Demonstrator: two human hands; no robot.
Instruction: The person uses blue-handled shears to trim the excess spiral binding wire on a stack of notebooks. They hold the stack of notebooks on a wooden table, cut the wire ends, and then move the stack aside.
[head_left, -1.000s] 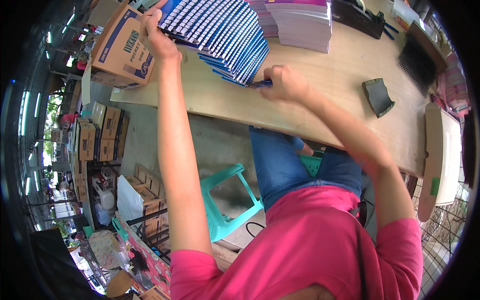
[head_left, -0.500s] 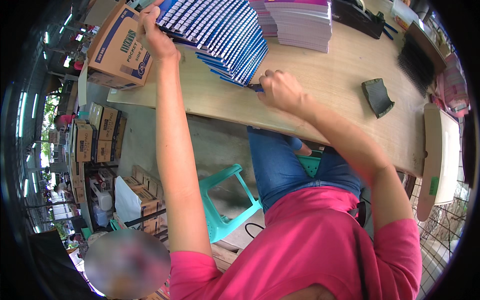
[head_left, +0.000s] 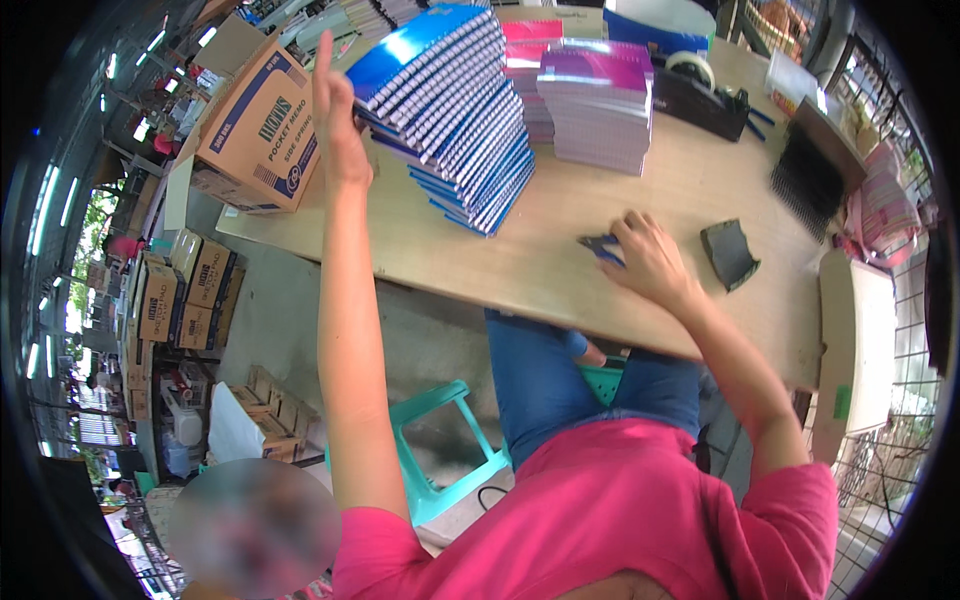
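Note:
A tall, leaning stack of blue spiral-bound notebooks (head_left: 460,125) stands on the table with its wire bindings facing me. My left hand (head_left: 345,135) is upright at the stack's upper left side, fingers stretched out, holding nothing. Whether the palm touches the notebooks I cannot tell. Closer to the table's front edge, my right hand (head_left: 648,255) is closed around small blue-handled pliers (head_left: 603,248). Their dark jaws point left, toward the stack's foot, and are well apart from it.
Behind are purple-covered notebooks (head_left: 595,110) and a black tape dispenser (head_left: 690,95). A dark curved block (head_left: 730,254) and a black brush (head_left: 808,180) lie right. An open carton (head_left: 260,135) stands left; a teal stool (head_left: 445,450) is below the wooden table (head_left: 560,215).
My right hand has drawn the pliers away from the stack's lower corner, to the right and nearer me. My left hand has straightened its fingers from the stack's top corner.

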